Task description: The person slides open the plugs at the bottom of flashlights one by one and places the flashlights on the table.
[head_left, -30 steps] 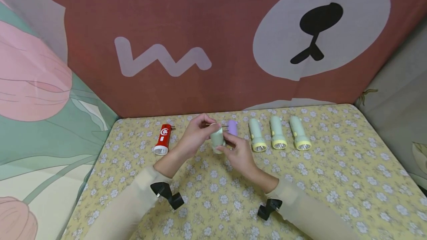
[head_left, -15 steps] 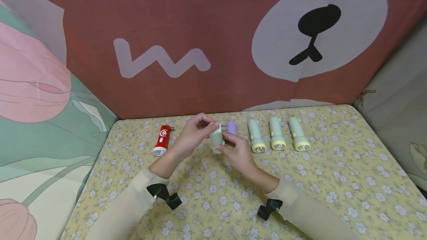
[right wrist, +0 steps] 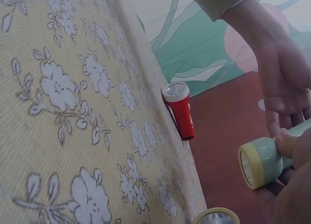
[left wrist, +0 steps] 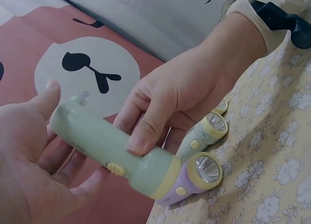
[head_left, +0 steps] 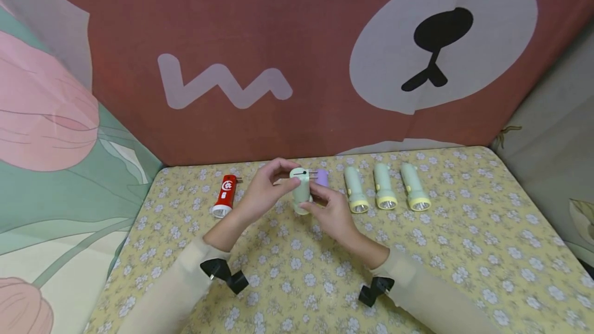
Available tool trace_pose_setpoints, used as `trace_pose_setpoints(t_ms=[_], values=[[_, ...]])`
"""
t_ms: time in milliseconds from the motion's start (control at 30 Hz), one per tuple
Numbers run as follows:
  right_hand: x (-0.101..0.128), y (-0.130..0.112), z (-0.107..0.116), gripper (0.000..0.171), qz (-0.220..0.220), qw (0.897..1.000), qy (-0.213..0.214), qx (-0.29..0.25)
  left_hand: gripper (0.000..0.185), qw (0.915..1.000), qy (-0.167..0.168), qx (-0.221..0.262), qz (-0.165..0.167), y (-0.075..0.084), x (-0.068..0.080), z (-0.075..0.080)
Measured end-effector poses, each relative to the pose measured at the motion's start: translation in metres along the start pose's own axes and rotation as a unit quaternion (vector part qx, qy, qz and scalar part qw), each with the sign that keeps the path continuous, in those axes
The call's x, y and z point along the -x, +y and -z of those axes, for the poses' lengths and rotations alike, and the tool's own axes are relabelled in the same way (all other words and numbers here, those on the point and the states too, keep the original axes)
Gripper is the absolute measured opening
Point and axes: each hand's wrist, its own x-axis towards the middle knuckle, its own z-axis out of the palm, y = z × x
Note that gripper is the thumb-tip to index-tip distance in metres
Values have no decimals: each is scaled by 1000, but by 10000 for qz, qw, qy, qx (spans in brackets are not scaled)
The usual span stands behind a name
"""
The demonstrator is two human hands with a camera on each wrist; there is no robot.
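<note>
A light green flashlight (head_left: 301, 189) with a pale yellow head ring is held over the table, lens end down in the head view. Its metal prongs (head_left: 313, 173) stick out sideways near the tail. My right hand (head_left: 330, 211) grips it near the head, thumb on the body in the left wrist view. My left hand (head_left: 269, 187) is spread around the tail end, fingers behind it and thumb beside the body. The yellow switch (left wrist: 115, 168) faces the left wrist camera. Behind the hands stands a purple flashlight (head_left: 322, 178), partly hidden by the right hand.
Several light green flashlights stand in a row to the right, including one (head_left: 356, 189) nearest the hands. A red flashlight (head_left: 226, 196) with a white head lies at left. The floral tablecloth (head_left: 297, 282) ends at a printed fabric wall (head_left: 325, 117).
My left thumb has come down off the tail end of the green flashlight, uncovering its top, and that hand has loosened. My right hand keeps its grip almost unmoved.
</note>
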Motion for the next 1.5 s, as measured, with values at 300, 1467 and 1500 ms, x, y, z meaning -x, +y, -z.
trace_pose_setpoints(t_ms=[300,1467,1500], values=[[0,-37,2,47,-317,9995,-68,-65,47,9995,-136,56,-271,-7,1,2],[2,-7,1,73,-49,9980,-433,-452,44,9959,881,221,9,-11,-5,0],[3,-7,2,75,1,9977,-482,-482,44,9957,898,244,21,-10,-6,1]])
